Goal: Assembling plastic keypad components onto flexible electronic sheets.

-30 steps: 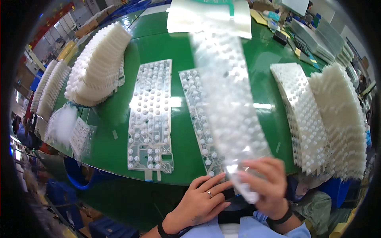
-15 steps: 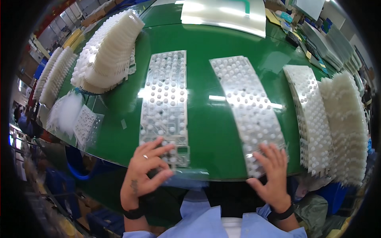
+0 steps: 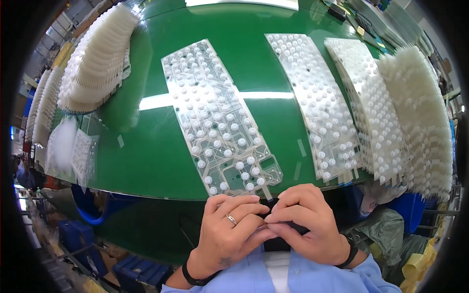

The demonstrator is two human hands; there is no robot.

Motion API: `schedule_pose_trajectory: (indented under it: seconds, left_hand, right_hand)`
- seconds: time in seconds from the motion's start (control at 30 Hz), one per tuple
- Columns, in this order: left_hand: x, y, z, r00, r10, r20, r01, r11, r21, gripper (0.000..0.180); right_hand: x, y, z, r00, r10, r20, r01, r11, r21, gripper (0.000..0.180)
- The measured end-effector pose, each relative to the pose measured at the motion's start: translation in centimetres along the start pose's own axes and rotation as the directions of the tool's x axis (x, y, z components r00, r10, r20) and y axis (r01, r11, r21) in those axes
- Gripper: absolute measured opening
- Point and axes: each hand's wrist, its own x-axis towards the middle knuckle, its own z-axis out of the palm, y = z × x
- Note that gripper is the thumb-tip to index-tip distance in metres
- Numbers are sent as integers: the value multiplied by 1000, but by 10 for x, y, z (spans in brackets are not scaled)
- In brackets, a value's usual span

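Observation:
A clear keyboard membrane sheet point(image 3: 215, 117) dotted with white domes lies slanted on the green table, its near end at the front edge. A short flat tail point(image 3: 266, 192) sticks out from that end toward my hands. Just off the edge, my left hand point(image 3: 233, 227) and my right hand point(image 3: 308, 222) meet with fingertips pinched together. Whatever is between those fingertips is hidden or too small to name. To the right lies a similar membrane stack point(image 3: 317, 102), with tails at its near end, apart from both hands.
Further right stand another membrane stack point(image 3: 371, 107) and a thick fanned pile point(image 3: 415, 122). A tall fanned stack point(image 3: 95, 63) fills the far left, with small dotted sheets point(image 3: 84, 154) nearer. A blue bin point(image 3: 90, 207) sits below the table's left front edge.
Both hands have left the sheets and come together at the front edge, fingers pinched. The left sheet now lies slanted and further right. The view has shifted too.

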Motion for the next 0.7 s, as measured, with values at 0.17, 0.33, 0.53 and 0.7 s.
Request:
schedule_pose_trajectory:
  seconds: [0.17,0.33,0.53,0.7]
  left_hand:
    - [-1,3,-1,999,22,42,-23,1000,20,25]
    - [9,-8,-6,998,-56,10,56,997,46,29]
    - [15,-35,-8,992,-60,112,47,992,117,34]
    - [8,-33,-10,976,-48,212,32,996,77,36]
  right_hand:
    - [-4,3,0,1000,13,27,-14,999,52,17]
    - [-4,6,-11,990,19,-139,4,986,165,17]
    - [7,30,-17,934,290,-209,-197,905,377,8]
    - [21,35,-9,918,378,-122,-344,910,229,6]
